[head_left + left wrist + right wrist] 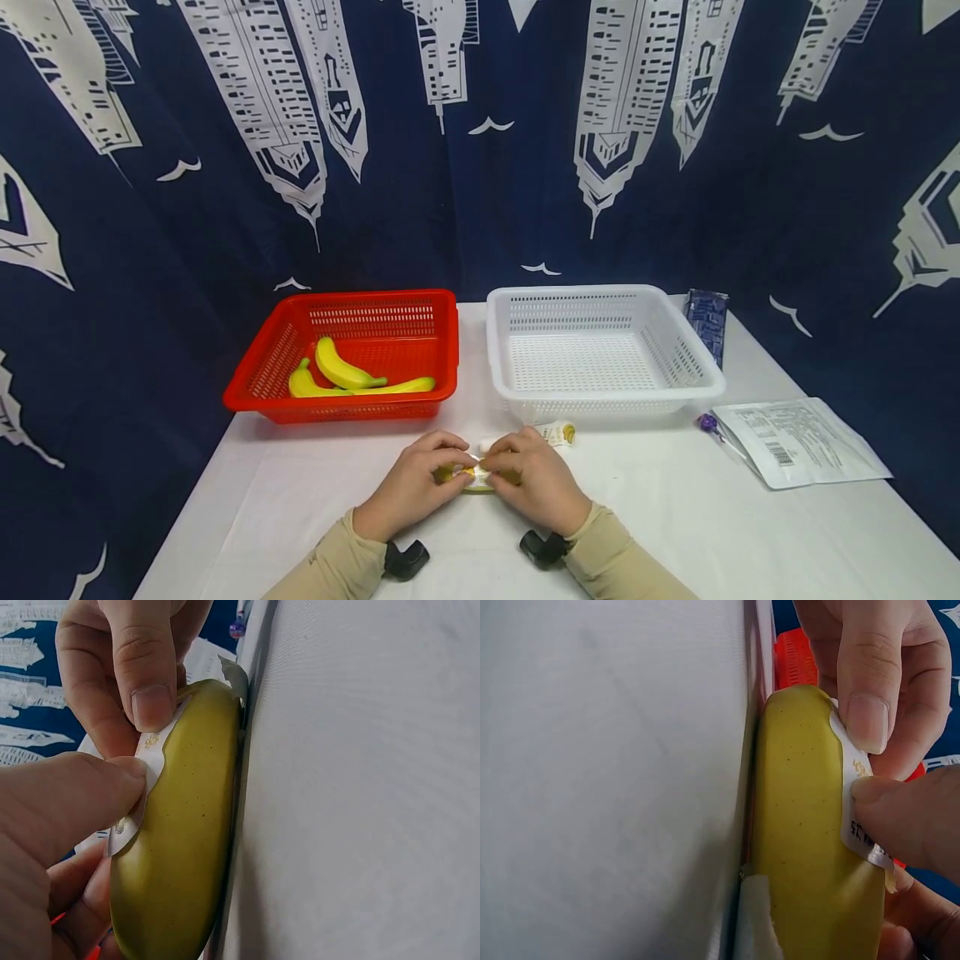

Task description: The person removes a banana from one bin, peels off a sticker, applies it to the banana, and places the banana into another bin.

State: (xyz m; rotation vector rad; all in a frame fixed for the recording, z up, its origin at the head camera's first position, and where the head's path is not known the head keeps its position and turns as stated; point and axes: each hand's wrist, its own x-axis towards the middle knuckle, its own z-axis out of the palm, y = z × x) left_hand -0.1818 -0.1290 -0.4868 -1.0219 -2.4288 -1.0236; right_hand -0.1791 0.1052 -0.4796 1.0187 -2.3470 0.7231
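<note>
A yellow banana (pixel 191 802) with small dark specks lies sideways between the two hands, close to the tabletop. Along its upper side sits a white label (pixel 850 765) with gold marks and dark print, partly covered by the thumbs. The left hand (pixel 412 482) grips one end of the banana, its thumb on the label and its fingers behind the fruit. From the other side the right hand (pixel 536 477) holds the banana the same way, thumb also pressing the label. Just beyond the right hand lies a white printed strip (pixel 557 433) with a banana picture, partly hidden.
A red basket (pixel 341 410) at the back left contains several yellow bananas (pixel 345 368). Beside it stands a white basket (pixel 611 400). Toward the right are a dark blue packet (pixel 707 323), a purple lollipop (pixel 707 423) and a white printed pouch (pixel 806 442). A patterned navy curtain (pixel 465 208) hangs behind.
</note>
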